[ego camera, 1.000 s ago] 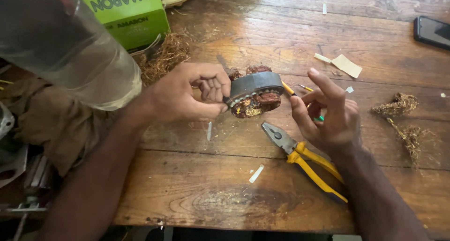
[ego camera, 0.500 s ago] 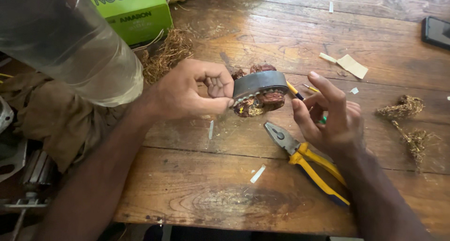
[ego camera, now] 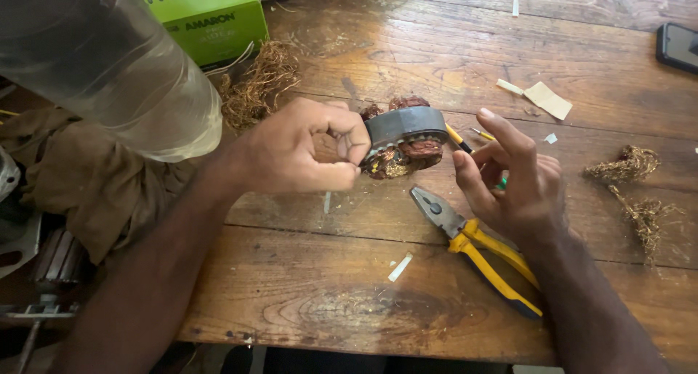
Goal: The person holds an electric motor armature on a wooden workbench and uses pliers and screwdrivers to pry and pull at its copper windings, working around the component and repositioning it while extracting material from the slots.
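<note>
My left hand (ego camera: 305, 149) grips a grey ring-shaped motor stator (ego camera: 403, 127) with reddish copper windings, held on edge just above the wooden table (ego camera: 327, 301). To the right of it, a short gap away, my right hand (ego camera: 520, 181) is half curled with the fingers raised. A small green-handled tool shows between its fingers, and a thin yellow-and-black shaft (ego camera: 459, 138) points from it toward the stator. Yellow-handled pliers (ego camera: 476, 247) lie on the table below my right hand.
A green cardboard box (ego camera: 207, 18) and a tangle of old copper wire (ego camera: 258, 83) lie at the back left. A clear plastic bottle (ego camera: 109, 61) looms near the camera. More wire scraps (ego camera: 632, 178), paper bits (ego camera: 547, 99) and a dark phone (ego camera: 678, 47) are on the right.
The view has shifted slightly. My right hand has drifted a little right and down from the stator. My left hand keeps its grip.
</note>
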Tool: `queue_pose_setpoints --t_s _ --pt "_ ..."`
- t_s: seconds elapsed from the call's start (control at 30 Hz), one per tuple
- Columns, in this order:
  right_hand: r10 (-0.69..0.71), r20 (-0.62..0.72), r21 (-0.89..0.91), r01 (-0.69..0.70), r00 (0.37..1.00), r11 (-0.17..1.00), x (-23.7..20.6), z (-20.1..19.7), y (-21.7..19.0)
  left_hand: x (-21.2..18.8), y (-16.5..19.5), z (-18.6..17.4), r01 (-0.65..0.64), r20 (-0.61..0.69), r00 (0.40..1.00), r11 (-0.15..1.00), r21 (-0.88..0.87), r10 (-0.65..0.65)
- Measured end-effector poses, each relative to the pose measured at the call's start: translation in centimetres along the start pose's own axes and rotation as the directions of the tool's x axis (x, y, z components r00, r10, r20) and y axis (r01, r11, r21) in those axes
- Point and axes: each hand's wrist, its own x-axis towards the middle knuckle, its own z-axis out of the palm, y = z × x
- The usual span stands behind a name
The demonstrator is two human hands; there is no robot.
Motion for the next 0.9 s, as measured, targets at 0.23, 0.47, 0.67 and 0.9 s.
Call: queue_pose_setpoints --t_s 0.23,0.47,0.67,0.9 --pt "-0.038 0.015 0.005 0.038 0.999 0.999 -0.1 0.3 0.8 0.1 0.3 -0.6 -0.055 -0.02 0.998 0.997 0.049 0.056" --pt "-0.03 -0.021 -0.003 0.03 0.999 1.0 0.2 -0.1 0.0 0.4 1.2 -0.4 0.041 -0.042 0.998 0.992 0.117 -0.037" --pt "0.015 -0.021 0.003 -0.015 1.0 1.0 0.3 -0.3 -0.1 0.6 1.6 -0.3 0.065 -0.062 0.996 0.991 0.116 -0.058" --pt "0.021 -0.039 0.022 -0.02 0.999 1.0 0.0 -0.3 0.3 0.9 2.3 0.0 0.1 -0.099 0.992 0.961 0.259 -0.076"
